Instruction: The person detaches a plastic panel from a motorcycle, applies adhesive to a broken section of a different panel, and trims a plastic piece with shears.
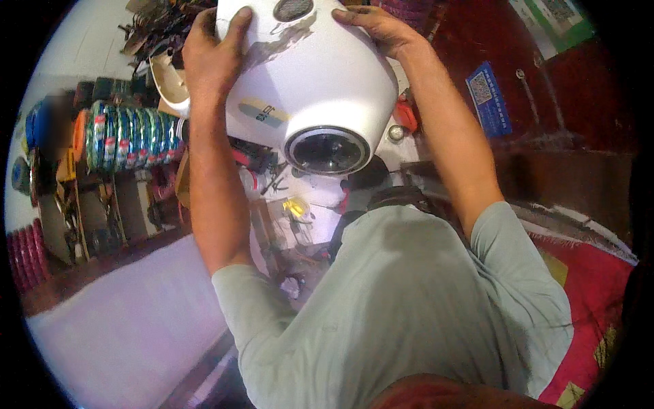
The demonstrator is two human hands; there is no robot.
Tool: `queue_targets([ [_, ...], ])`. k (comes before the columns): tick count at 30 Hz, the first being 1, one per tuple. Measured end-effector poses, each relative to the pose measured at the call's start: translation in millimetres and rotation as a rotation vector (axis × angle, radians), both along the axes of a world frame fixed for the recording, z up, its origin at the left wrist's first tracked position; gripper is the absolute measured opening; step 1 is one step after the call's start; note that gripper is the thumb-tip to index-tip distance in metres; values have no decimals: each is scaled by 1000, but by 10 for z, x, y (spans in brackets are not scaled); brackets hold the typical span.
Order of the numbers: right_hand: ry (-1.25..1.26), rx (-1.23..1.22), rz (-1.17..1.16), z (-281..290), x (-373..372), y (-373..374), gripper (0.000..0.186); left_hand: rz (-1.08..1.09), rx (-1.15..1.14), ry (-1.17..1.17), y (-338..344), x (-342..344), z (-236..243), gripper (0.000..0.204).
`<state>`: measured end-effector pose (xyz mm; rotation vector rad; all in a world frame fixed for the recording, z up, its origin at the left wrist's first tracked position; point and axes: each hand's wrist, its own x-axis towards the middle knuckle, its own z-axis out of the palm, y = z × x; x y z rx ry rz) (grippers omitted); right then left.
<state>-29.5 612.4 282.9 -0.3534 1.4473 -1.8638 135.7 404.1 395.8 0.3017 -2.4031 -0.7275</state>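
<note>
A white plastic body panel (310,88) with a round headlight (328,151) set in its lower end is held up in front of me. It looks like a scooter front cowl. Near its top is an oval mesh opening (293,8), and a dark smudge runs below that. My left hand (214,58) grips its left side, thumb lying on the white face. My right hand (385,31) holds the upper right side, with the thumb close to the opening. The panel's upper edge runs out of view, and its back is hidden.
Below the panel lie small pliers (276,178) and a yellow item (296,208). A red object (406,114) sits near my right forearm. Wrapped coils (133,136) rest over shelf compartments at left, by a cream curved part (170,83). A blue sign (488,99) is at right.
</note>
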Motion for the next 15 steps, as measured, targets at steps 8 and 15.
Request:
queue_targets([
  [8, 209, 85, -115, 60, -391, -58, 69, -82, 212, 1, -231, -679, -159, 62],
  [15, 327, 154, -24, 148, -1356, -285, 86, -66, 204, 33, -516, -1607, -326, 49],
])
